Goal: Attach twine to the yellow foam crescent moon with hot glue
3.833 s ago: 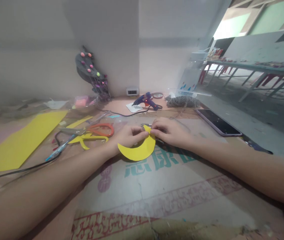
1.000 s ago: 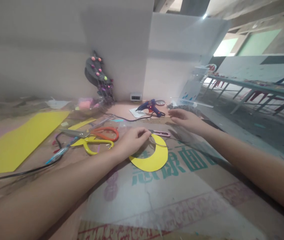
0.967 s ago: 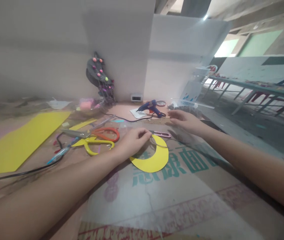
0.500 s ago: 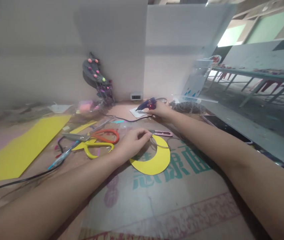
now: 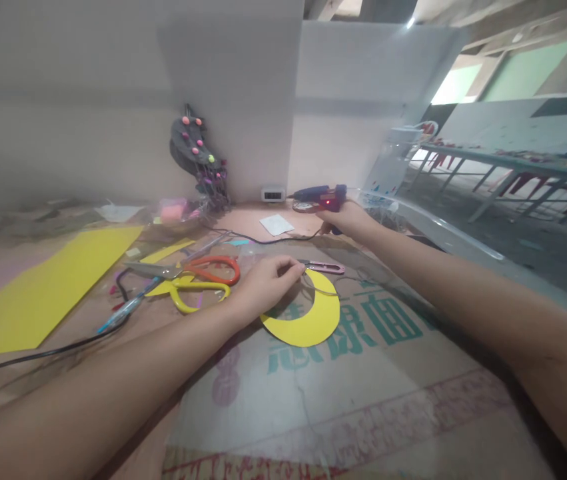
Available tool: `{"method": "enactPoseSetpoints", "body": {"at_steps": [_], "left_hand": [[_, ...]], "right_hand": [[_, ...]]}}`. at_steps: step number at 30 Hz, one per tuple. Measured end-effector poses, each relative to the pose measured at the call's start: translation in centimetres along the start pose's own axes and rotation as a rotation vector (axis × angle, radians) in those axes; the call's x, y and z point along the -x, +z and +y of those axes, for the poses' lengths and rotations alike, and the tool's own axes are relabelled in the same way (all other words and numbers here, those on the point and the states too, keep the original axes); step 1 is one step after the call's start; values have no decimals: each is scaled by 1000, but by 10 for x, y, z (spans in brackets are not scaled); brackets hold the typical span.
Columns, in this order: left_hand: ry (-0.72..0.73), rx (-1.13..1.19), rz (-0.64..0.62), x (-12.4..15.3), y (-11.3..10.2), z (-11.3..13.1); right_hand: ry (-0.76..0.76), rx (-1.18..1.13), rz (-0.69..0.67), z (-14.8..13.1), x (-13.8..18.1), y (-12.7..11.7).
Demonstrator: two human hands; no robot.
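Note:
In the head view my right hand [image 5: 346,217] is closed around a dark blue glue gun [image 5: 320,195] with a red light. It is held above the back of the table, nozzle to the left, and a long clear glue stick [image 5: 443,223] trails out to the right. My left hand [image 5: 273,283] pinches the upper tip of a yellow crescent [image 5: 320,323], lying flat. A thin grey cord [image 5: 320,291] runs from near those fingertips across the crescent. A pink utility knife [image 5: 326,267] lies just beyond. Left of my wrist are scissors [image 5: 203,267] with orange and yellow handles.
A white square [image 5: 276,225] and a small digital clock [image 5: 273,194] are at the back. A grey moon decoration with pompoms [image 5: 190,147] stands against the wall. Yellow sheet [image 5: 53,287] and black cable [image 5: 38,359] lie left. A clear bottle [image 5: 390,160] stands at right.
The glue gun has lifted off the white square and moved right and up in my right hand. My left hand stays on the crescent.

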State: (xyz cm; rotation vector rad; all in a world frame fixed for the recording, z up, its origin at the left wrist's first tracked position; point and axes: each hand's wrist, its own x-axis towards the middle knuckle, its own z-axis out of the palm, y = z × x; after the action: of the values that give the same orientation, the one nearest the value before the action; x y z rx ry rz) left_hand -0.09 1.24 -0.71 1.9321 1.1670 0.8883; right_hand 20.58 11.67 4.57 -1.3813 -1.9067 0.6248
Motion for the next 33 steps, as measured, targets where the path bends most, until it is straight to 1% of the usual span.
{"method": "enactPoseSetpoints", "body": {"at_steps": [2,5,7,10,13,15,16,20,21,24,28,33], "left_hand": [[-8,4,-3,-1,0,0],[-4,2,27,-2,0,0],[15,-10,46,-2,0,0],[27,-17,62,-2,-1,0],[19,-41,89,-3,-2,0],[14,-59,104,-3,-3,0],[15,-64,109,-3,-3,0],[-6,-80,113,-2,-4,-1],[-19,-84,117,-2,-4,-2],[-34,-87,136,-2,-4,-3],[-3,-94,147,-2,-5,-2],[0,-68,138,-3,-5,-1]], "right_hand": [[-14,-15,9,-2,20,-10],[-62,31,35,-4,52,-19],[-72,30,52,-4,72,-21],[-38,10,17,-2,95,-19],[4,90,42,2,109,-18],[12,143,51,5,114,-19],[8,141,33,7,116,-19],[-22,33,-99,16,120,-16],[-20,17,-114,18,120,-15],[23,16,-107,22,119,-12],[87,50,-93,22,117,-14],[74,123,-124,22,115,-15]]}}
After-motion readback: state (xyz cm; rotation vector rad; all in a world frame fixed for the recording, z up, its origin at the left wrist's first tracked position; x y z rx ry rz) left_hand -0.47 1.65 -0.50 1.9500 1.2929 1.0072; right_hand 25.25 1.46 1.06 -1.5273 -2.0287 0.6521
